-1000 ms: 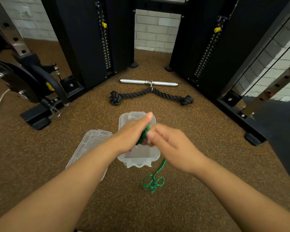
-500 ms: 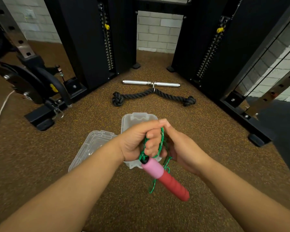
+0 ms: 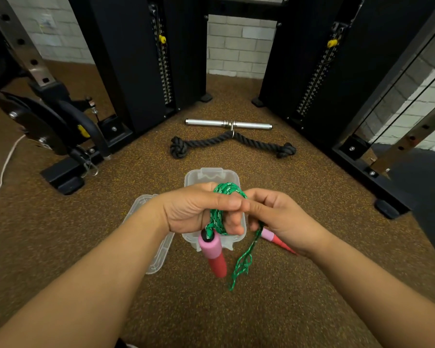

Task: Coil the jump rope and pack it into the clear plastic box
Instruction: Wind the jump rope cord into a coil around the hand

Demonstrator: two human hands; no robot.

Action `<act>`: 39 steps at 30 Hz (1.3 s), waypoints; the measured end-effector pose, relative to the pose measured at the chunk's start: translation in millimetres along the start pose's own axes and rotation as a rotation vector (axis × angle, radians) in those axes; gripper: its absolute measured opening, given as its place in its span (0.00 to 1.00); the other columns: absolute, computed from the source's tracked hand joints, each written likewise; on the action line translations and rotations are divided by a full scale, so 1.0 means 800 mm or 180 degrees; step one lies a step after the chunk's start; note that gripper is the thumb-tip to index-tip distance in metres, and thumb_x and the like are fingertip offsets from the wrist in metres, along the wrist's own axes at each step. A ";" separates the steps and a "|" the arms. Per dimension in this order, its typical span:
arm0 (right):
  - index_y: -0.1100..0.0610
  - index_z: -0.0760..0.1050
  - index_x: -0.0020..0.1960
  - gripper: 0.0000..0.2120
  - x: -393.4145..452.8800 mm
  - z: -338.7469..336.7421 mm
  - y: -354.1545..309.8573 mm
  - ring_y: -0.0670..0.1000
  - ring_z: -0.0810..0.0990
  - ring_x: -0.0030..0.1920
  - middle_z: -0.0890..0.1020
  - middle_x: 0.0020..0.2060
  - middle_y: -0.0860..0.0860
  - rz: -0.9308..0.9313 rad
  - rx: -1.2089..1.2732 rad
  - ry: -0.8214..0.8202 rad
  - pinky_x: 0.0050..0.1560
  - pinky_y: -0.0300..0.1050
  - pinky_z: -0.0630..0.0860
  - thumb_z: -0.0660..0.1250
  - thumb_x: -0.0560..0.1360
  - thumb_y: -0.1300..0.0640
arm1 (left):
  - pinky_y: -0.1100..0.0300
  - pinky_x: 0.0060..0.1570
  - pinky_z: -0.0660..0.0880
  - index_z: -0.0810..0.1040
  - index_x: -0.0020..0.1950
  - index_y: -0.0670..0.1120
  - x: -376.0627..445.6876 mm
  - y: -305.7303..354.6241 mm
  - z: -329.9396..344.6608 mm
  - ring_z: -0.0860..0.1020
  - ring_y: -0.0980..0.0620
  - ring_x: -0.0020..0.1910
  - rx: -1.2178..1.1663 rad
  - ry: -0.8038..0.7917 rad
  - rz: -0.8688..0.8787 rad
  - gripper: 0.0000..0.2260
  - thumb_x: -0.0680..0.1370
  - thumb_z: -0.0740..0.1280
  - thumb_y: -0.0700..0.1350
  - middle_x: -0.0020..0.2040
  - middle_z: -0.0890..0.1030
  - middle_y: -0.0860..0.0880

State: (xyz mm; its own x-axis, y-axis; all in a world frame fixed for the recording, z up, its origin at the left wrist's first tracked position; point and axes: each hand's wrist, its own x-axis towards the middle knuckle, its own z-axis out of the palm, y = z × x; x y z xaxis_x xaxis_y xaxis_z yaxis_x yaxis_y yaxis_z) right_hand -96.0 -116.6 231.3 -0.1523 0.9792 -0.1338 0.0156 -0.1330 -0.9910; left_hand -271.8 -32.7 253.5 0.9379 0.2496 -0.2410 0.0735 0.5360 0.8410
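Observation:
The green jump rope (image 3: pixel 220 217) is wound in several loops around the fingers of my left hand (image 3: pixel 194 209), which is shut on it. One pink-and-red handle (image 3: pixel 212 254) hangs down from that hand. My right hand (image 3: pixel 279 219) pinches the rope beside the coil; a loose green strand (image 3: pixel 244 262) dangles below it. The second pink-and-red handle (image 3: pixel 276 241) shows under my right hand. The clear plastic box (image 3: pixel 211 175) stands open on the floor directly behind and below both hands, mostly hidden by them.
The clear lid (image 3: pixel 158 249) lies on the floor left of the box. A black triceps rope (image 3: pixel 231 144) and a metal bar (image 3: pixel 227 123) lie further ahead. Black machine towers (image 3: pixel 146 59) stand on both sides, with a machine base (image 3: pixel 63 177) at the left.
More green rope is wound around my left hand. The hanging handle swung from pointing right to hanging down, the second handle came into view under my right hand, and the loose strand is shorter.

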 end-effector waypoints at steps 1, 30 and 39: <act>0.60 0.77 0.48 0.06 0.000 0.002 0.000 0.47 0.73 0.33 0.80 0.36 0.49 -0.0015 -0.0087 -0.0016 0.36 0.38 0.71 0.62 0.78 0.59 | 0.60 0.40 0.81 0.84 0.41 0.44 -0.001 0.000 -0.002 0.84 0.51 0.35 0.0020 -0.0015 -0.0033 0.05 0.67 0.73 0.43 0.33 0.83 0.47; 0.52 0.77 0.46 0.11 0.001 0.026 -0.009 0.48 0.78 0.41 0.80 0.36 0.45 -0.0399 -0.0664 0.0638 0.50 0.55 0.77 0.58 0.80 0.62 | 0.57 0.48 0.80 0.83 0.46 0.36 -0.004 0.008 0.010 0.84 0.48 0.42 0.0146 0.0530 0.0187 0.20 0.76 0.61 0.52 0.41 0.85 0.41; 0.55 0.75 0.60 0.27 -0.004 0.010 -0.015 0.60 0.77 0.47 0.77 0.45 0.61 0.0158 0.0036 0.0001 0.55 0.62 0.74 0.66 0.68 0.39 | 0.47 0.70 0.66 0.75 0.62 0.31 -0.004 0.008 0.009 0.77 0.41 0.61 -0.0539 0.0051 -0.0130 0.49 0.71 0.43 0.74 0.59 0.80 0.35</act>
State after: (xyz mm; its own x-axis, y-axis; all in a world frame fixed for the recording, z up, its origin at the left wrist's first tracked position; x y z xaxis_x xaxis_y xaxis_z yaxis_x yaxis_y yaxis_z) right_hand -103.8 -119.0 243.9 -0.1512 0.9715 -0.1828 0.0118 -0.1831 -0.9830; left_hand -271.5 -36.1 263.0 0.9296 0.2369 -0.2823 0.0521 0.6738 0.7371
